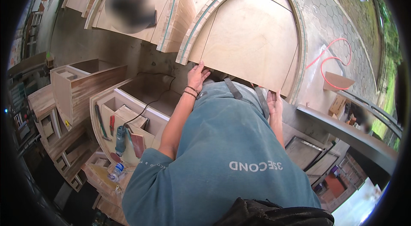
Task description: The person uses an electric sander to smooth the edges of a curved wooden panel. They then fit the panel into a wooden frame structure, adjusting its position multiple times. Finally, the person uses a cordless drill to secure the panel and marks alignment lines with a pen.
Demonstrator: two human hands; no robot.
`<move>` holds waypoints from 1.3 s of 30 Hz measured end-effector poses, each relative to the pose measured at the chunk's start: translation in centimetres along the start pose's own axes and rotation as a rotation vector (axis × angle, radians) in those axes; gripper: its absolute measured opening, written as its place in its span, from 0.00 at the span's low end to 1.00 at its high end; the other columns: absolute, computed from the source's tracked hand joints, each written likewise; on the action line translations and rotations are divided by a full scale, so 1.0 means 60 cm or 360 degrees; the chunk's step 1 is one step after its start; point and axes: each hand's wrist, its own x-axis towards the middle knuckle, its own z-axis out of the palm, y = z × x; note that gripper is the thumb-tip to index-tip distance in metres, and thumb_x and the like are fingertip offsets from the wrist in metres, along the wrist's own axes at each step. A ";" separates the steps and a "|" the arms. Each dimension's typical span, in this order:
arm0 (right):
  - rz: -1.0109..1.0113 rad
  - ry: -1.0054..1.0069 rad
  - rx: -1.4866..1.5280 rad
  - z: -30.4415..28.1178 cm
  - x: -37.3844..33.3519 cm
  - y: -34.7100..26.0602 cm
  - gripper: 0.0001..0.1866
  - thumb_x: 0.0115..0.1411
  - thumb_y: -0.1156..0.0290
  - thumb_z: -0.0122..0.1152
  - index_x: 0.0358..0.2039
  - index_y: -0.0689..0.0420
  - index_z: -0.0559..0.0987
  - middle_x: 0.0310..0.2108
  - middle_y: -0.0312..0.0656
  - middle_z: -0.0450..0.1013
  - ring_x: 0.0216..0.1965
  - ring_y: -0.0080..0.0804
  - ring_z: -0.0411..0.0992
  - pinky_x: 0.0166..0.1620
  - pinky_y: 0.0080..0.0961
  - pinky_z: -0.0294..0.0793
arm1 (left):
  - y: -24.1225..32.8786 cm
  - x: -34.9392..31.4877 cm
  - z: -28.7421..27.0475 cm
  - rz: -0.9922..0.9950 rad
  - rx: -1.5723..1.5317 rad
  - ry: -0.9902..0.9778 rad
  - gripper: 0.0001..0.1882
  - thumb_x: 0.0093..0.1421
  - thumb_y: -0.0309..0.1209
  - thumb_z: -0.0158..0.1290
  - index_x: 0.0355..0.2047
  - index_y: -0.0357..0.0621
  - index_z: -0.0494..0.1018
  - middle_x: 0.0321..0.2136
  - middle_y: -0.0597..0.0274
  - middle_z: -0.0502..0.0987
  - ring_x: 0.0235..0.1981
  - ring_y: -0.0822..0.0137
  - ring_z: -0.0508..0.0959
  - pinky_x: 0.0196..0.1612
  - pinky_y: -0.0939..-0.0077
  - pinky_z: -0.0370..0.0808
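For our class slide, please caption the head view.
Left hand and right hand at the near edge of a pale panel within an arched frame, a power tool lying leftward.

Showing a large wooden frame [198, 25] in the upper middle of the view, curving on both sides toward a blunt, pointed arch at the far end. Having a rim of small pale blocks, carrying a thin green stripe along it. Enclosing a smooth, pale plywood panel [252, 37], facing up toward the camera and sitting recessed within the rim. Bearing thin dark lines near its left and right sides. Presenting a straight near edge, slanting lower toward the right.
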 end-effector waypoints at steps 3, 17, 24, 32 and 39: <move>0.0009 0.0044 0.0010 -0.002 0.002 0.003 0.15 0.68 0.63 0.57 0.51 0.58 0.75 0.48 0.40 0.77 0.51 0.31 0.75 0.53 0.29 0.77 | 0.001 0.007 -0.011 -0.0041 0.0025 -0.0039 0.20 0.66 0.46 0.56 0.45 0.41 0.74 0.40 0.65 0.78 0.40 0.68 0.78 0.45 0.72 0.78; 0.0003 0.0202 -0.0012 0.004 0.004 0.011 0.15 0.66 0.58 0.61 0.48 0.53 0.78 0.46 0.36 0.78 0.49 0.29 0.74 0.50 0.30 0.76 | 0.011 0.020 -0.031 -0.0210 0.0066 -0.0203 0.25 0.67 0.45 0.54 0.53 0.36 0.69 0.48 0.62 0.74 0.49 0.65 0.74 0.52 0.70 0.77; 0.0005 0.0227 -0.0038 0.010 0.001 0.011 0.15 0.65 0.58 0.62 0.47 0.51 0.78 0.44 0.34 0.78 0.49 0.29 0.74 0.50 0.29 0.77 | 0.010 0.024 -0.035 -0.0211 0.0014 -0.0206 0.17 0.66 0.44 0.56 0.43 0.42 0.74 0.42 0.65 0.79 0.44 0.68 0.79 0.47 0.74 0.78; -0.0023 0.0233 -0.0062 0.006 0.006 0.013 0.15 0.65 0.57 0.62 0.47 0.50 0.79 0.46 0.33 0.78 0.51 0.28 0.74 0.51 0.29 0.76 | 0.014 0.028 -0.037 -0.0246 0.0005 -0.0220 0.16 0.65 0.42 0.57 0.41 0.42 0.74 0.41 0.63 0.80 0.44 0.68 0.80 0.45 0.76 0.79; -0.0025 0.0249 -0.0071 0.009 0.005 0.013 0.16 0.65 0.57 0.61 0.49 0.51 0.78 0.48 0.33 0.78 0.52 0.29 0.73 0.51 0.29 0.75 | 0.016 0.030 -0.038 -0.0267 0.0004 -0.0206 0.16 0.65 0.42 0.57 0.40 0.42 0.74 0.41 0.63 0.80 0.43 0.69 0.80 0.44 0.77 0.79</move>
